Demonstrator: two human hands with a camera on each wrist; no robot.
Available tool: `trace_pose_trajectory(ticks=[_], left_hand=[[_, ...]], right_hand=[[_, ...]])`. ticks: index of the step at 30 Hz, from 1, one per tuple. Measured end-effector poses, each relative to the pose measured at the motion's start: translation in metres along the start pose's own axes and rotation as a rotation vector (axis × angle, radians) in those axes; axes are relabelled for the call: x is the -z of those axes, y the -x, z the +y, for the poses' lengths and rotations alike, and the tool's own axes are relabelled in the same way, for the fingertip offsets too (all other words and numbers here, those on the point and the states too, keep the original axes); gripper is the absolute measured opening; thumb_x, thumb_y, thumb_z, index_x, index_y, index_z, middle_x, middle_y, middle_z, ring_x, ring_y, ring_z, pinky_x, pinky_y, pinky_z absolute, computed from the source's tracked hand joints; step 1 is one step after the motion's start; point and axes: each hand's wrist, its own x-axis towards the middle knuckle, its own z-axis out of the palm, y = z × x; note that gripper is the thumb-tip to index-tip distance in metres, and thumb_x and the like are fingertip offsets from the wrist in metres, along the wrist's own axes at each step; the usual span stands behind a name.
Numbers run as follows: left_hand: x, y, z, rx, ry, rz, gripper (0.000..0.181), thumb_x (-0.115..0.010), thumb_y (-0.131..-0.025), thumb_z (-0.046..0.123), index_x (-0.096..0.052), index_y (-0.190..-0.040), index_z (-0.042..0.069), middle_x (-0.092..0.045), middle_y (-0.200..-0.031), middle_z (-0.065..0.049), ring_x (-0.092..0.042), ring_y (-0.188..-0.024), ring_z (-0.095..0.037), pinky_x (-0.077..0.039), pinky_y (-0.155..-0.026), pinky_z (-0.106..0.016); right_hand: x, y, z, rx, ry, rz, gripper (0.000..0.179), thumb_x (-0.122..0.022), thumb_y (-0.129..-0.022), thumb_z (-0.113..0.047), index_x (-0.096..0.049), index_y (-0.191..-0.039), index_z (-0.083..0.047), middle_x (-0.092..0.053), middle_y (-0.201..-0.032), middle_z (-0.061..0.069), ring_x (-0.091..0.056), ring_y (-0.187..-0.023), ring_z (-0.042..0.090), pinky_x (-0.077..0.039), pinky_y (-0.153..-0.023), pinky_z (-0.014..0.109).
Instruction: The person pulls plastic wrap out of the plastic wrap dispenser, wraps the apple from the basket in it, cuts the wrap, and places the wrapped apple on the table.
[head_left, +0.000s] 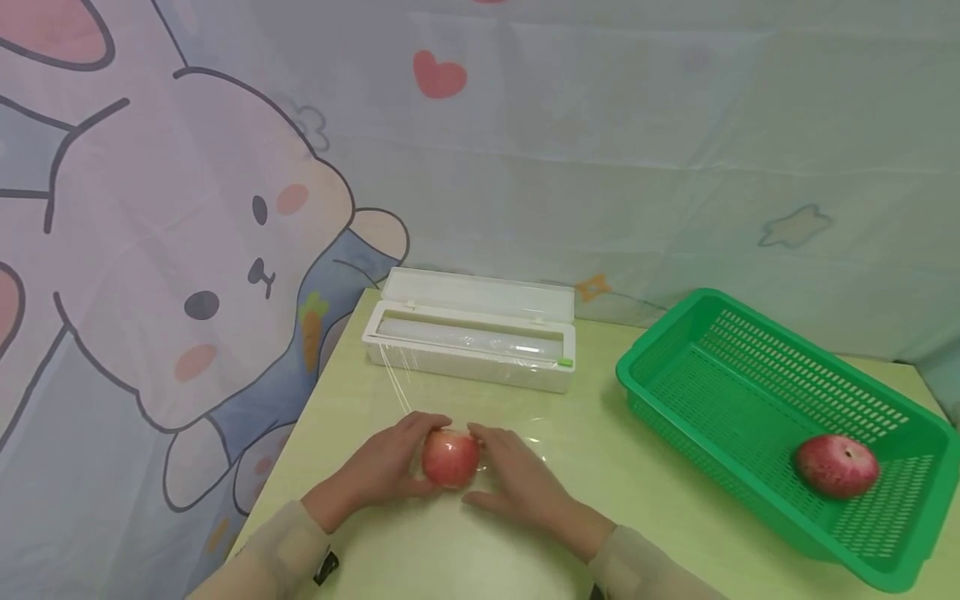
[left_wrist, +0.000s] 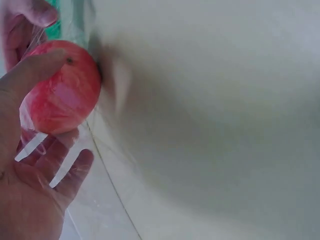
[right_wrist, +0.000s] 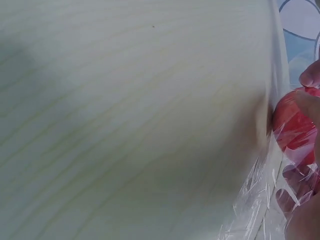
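A red apple (head_left: 450, 459) is at the front middle of the table, with clear plastic wrap (right_wrist: 252, 200) around it. My left hand (head_left: 382, 462) grips the apple from its left side; its thumb (left_wrist: 37, 70) lies across the skin close to a small dark spot. On the other side, my right hand (head_left: 521, 479) has its fingertips at the apple's upper right, thumb spread apart from them. Wrap stretches over the loosely bent right fingers (right_wrist: 297, 177). Behind the hands stands a white cling film dispenser (head_left: 468, 367), lid raised, the film running from its roll toward the apple.
A green plastic basket (head_left: 720, 450) stands to the right, holding a dark pink fruit (head_left: 836, 465). Behind the pale yellow table (head_left: 585, 433) hangs a cloth (head_left: 525, 183) printed with a cartoon rabbit. The dispenser is near the table's back edge.
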Motion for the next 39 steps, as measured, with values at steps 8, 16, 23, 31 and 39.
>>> trace_pose_trajectory(ticks=[8, 16, 23, 31, 39], left_hand=[[0.009, -0.013, -0.006, 0.085, 0.156, -0.078, 0.083, -0.098, -0.077, 0.023, -0.055, -0.145, 0.005, -0.064, -0.140, -0.009, -0.064, -0.129, -0.030, -0.053, -0.109, -0.054], [0.015, -0.020, -0.009, 0.095, 0.242, -0.125, 0.074, -0.098, -0.077, 0.025, -0.060, -0.137, 0.007, -0.067, -0.135, -0.006, -0.063, -0.129, -0.030, -0.053, -0.108, -0.054], [0.021, -0.023, -0.008, 0.108, 0.192, -0.137, 0.081, -0.097, -0.077, 0.028, -0.059, -0.145, 0.005, -0.068, -0.137, -0.011, -0.061, -0.129, -0.033, -0.052, -0.106, -0.057], [0.028, -0.025, -0.005, 0.145, 0.125, -0.168, 0.084, -0.095, -0.079, 0.034, -0.058, -0.150, 0.007, -0.066, -0.141, -0.011, -0.059, -0.131, -0.035, -0.052, -0.107, -0.059], [0.020, -0.022, 0.002, 0.051, -0.017, -0.034, 0.080, -0.093, -0.083, 0.041, -0.060, -0.148, 0.009, -0.064, -0.145, -0.011, -0.060, -0.133, -0.034, -0.052, -0.108, -0.059]], right_hand=[[-0.008, -0.012, 0.009, -0.049, 0.021, 0.038, 0.074, -0.093, -0.082, -0.028, -0.058, -0.142, -0.002, -0.069, -0.130, 0.011, -0.064, -0.120, 0.028, -0.056, -0.105, 0.048], [-0.005, -0.025, 0.014, -0.037, 0.044, 0.058, 0.061, -0.094, -0.082, -0.036, -0.068, -0.127, -0.005, -0.076, -0.116, 0.008, -0.069, -0.106, 0.025, -0.055, -0.103, 0.048], [-0.005, -0.026, 0.018, -0.064, -0.004, 0.023, 0.063, -0.094, -0.083, -0.034, -0.066, -0.133, -0.006, -0.074, -0.118, 0.006, -0.068, -0.107, 0.025, -0.056, -0.099, 0.048], [0.000, -0.030, 0.023, -0.055, -0.109, -0.005, 0.061, -0.093, -0.084, -0.032, -0.067, -0.133, -0.007, -0.074, -0.121, 0.007, -0.068, -0.110, 0.026, -0.057, -0.097, 0.048], [0.000, -0.037, 0.032, -0.083, -0.200, -0.062, 0.060, -0.092, -0.085, -0.033, -0.067, -0.133, -0.006, -0.074, -0.118, 0.005, -0.070, -0.106, 0.025, -0.060, -0.093, 0.041]])
